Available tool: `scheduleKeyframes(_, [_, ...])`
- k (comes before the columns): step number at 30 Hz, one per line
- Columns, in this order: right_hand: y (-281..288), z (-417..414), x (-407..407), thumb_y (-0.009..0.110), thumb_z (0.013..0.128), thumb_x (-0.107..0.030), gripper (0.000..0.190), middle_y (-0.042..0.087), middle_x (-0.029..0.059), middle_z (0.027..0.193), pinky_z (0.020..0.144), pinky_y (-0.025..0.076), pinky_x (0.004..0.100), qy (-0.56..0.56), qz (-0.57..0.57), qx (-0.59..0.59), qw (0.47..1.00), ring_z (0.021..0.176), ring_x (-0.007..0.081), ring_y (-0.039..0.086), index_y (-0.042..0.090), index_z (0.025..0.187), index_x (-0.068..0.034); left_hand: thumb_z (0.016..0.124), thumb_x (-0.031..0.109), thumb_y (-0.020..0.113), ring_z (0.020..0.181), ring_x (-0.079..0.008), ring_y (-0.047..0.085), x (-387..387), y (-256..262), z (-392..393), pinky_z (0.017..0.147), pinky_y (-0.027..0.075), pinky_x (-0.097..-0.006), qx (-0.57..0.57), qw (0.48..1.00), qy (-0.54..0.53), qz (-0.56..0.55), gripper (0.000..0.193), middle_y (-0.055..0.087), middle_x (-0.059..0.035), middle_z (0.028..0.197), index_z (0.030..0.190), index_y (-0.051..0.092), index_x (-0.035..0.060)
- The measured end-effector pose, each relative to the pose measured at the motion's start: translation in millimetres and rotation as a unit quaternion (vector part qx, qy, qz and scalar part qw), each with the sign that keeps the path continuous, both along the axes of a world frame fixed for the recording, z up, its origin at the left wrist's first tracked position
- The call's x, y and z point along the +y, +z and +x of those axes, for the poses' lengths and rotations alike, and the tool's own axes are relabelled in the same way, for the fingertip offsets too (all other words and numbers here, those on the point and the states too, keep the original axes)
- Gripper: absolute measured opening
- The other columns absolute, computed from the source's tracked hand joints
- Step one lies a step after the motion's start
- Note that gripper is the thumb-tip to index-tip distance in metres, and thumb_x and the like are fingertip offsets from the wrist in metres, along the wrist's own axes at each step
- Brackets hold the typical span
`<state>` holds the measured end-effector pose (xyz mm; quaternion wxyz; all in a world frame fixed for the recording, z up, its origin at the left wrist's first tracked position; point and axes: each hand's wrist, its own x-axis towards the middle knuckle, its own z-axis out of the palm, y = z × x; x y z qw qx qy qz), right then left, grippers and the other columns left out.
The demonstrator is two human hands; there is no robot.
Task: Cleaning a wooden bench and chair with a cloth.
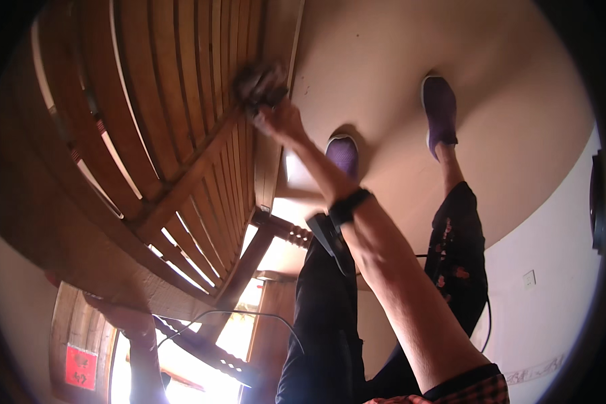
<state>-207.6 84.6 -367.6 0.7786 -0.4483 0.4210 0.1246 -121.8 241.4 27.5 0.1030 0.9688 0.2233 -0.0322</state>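
A dark, crumpled cloth (260,86), blurred, is in my right hand (283,121), against the slats near the long straight edge of a slatted wooden furniture frame (182,65). My right arm reaches across from the lower right, with a black band on its wrist. At the lower left, my left hand (118,314) is at the curved outer wooden rail (81,252) of the same frame; its fingers are largely hidden, so its grip cannot be made out. A crossbar (187,169) runs across the slats.
Turned wooden spindles (293,233) join the frame's lower end. My purple shoes (342,154) stand on the smooth floor (384,45) beside it. A thin black cable (242,312) loops near my leg. A pale wall with a socket (529,279) is at right; bright light comes from below.
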Motion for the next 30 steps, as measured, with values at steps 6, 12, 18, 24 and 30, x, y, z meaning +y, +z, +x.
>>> scheduleKeyframes(6, [19, 1, 61, 0.052, 0.081, -0.020, 0.037, 0.061, 0.0187, 0.091, 0.073, 0.047, 0.0396, -0.171, 0.010, 0.118, 0.978, 0.081, 0.0345, 0.059, 0.047, 0.113, -0.001, 0.094, 0.037, 0.026, 0.120, -0.0220, 0.038, -14, -4, 0, 0.099, 0.033, -0.0333, -0.010, 1.000, 0.007, -0.008, 0.052, 0.035, -0.0115, 0.134, 0.138, 0.024, 0.0087])
scheduleKeyframes(12, [202, -42, 82, 0.047, 0.081, -0.014, 0.052, 0.057, 0.0108, 0.083, 0.058, 0.046, 0.0320, -0.146, 0.304, -0.003, 0.941, 0.071, 0.0180, 0.057, 0.030, 0.129, -0.006, 0.092, 0.037, 0.030, 0.119, -0.0234, 0.040, -37, -14, 1, 0.097, 0.037, -0.0349, -0.054, 0.990, 0.087, -0.100, 0.055, 0.036, -0.0131, 0.132, 0.138, 0.022, 0.0078])
scheduleKeyframes(18, [180, -43, 47, 0.062, 0.072, -0.020, 0.052, 0.062, 0.0195, 0.096, 0.080, 0.047, 0.0316, 0.246, 0.247, -0.128, 0.928, 0.089, 0.0231, 0.060, 0.051, 0.119, -0.001, 0.092, 0.039, 0.030, 0.121, -0.0228, 0.036, 10, -2, -5, 0.097, 0.037, -0.0351, -0.008, 0.998, 0.036, 0.041, 0.056, 0.035, -0.0129, 0.132, 0.138, 0.021, 0.0080])
scheduleKeyframes(24, [68, 4, -7, 0.058, 0.071, -0.029, 0.039, 0.065, 0.0166, 0.085, 0.072, 0.051, 0.0362, 0.385, -0.057, -0.092, 0.916, 0.081, 0.0301, 0.063, 0.062, 0.107, -0.014, 0.093, 0.039, 0.028, 0.121, -0.0229, 0.038, 30, 9, -5, 0.098, 0.036, -0.0340, -0.014, 0.998, 0.016, 0.051, 0.054, 0.035, -0.0131, 0.133, 0.137, 0.023, 0.0074])
scheduleKeyframes(30, [18, 67, -104, 0.054, 0.073, -0.028, 0.027, 0.063, 0.0183, 0.077, 0.072, 0.049, 0.0406, 0.026, -0.379, -0.019, 0.925, 0.080, 0.0345, 0.061, 0.063, 0.089, -0.007, 0.094, 0.039, 0.026, 0.121, -0.0231, 0.039, 50, 11, -12, 0.099, 0.034, -0.0329, -0.007, 0.998, -0.005, 0.063, 0.053, 0.034, -0.0134, 0.135, 0.137, 0.025, 0.0069])
